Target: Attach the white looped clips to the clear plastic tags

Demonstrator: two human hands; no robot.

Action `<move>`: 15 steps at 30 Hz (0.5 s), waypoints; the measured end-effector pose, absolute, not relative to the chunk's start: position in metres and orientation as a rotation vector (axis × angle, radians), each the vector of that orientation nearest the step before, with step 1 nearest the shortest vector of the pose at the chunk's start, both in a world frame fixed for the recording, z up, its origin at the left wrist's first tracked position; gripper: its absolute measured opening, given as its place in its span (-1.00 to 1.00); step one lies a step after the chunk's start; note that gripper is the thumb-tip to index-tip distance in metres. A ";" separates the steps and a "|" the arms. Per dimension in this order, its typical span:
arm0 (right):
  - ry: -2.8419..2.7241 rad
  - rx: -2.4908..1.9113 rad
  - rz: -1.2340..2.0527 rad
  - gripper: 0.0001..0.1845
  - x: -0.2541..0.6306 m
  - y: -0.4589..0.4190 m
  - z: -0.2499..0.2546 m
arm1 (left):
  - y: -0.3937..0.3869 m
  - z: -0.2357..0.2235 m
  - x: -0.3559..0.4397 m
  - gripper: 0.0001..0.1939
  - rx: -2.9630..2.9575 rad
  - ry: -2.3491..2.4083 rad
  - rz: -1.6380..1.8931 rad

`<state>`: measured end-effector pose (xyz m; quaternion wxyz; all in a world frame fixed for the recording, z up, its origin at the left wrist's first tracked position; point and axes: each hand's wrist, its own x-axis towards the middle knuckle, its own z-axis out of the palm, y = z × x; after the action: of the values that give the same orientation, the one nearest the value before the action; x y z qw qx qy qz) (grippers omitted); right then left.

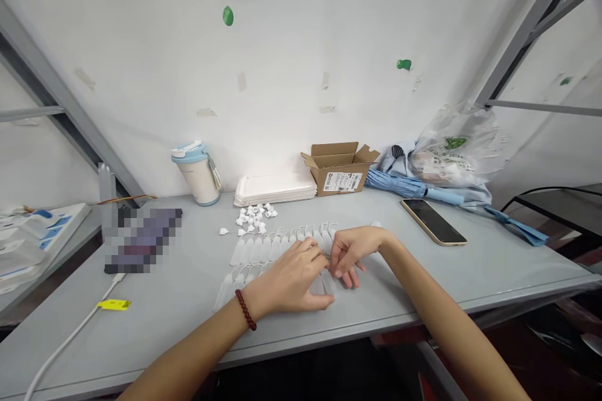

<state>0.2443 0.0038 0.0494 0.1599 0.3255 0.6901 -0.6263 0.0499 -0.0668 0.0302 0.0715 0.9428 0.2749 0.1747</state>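
Two rows of small translucent plastic bottles with thin curved tips lie side by side on the grey table. My left hand, a dark red bead bracelet at its wrist, rests palm down over the right part of the front row, thumb stretched out and fingers apart. Close beside it, at the right end of the rows, my right hand hangs from a bent wrist with thumb and index finger together; whatever is between them is hidden. Behind the rows is a loose heap of small white caps.
At the back stand a cream and blue cup, a stack of white trays and an open cardboard box. A blue umbrella, a plastic bag and a phone lie right. A white cable runs along the left.
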 end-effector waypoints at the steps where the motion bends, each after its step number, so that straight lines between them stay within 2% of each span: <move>1: 1.984 0.935 -1.788 -0.63 0.247 0.004 0.052 | -0.067 0.032 0.049 -0.68 2.828 0.824 0.534; 3: 2.072 0.963 -1.803 -0.63 0.254 0.003 0.058 | -0.063 0.038 0.044 -0.69 2.797 0.852 0.564; 5: 2.248 1.049 -1.834 -0.66 0.265 0.004 0.063 | -0.055 0.043 0.036 -0.79 2.752 0.953 0.617; 8: 2.542 1.416 -1.777 -0.73 0.283 0.011 0.066 | -0.034 0.046 0.016 -0.84 2.682 1.222 0.728; 10: 2.650 1.791 -1.531 -0.77 0.294 0.018 0.064 | -0.018 0.045 0.001 -0.82 2.647 1.400 0.712; 12: 2.636 2.092 -1.141 -0.84 0.303 0.026 0.060 | -0.006 0.043 -0.014 -0.80 2.614 1.565 0.675; 15: 2.451 2.233 -0.800 -0.91 0.314 0.033 0.056 | 0.004 0.037 -0.027 -0.79 2.555 1.648 0.649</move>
<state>0.3143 0.0328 0.0565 -0.1342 0.6488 0.7120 -0.2325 -0.0274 0.0038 0.0373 0.0162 0.8217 0.5301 0.2088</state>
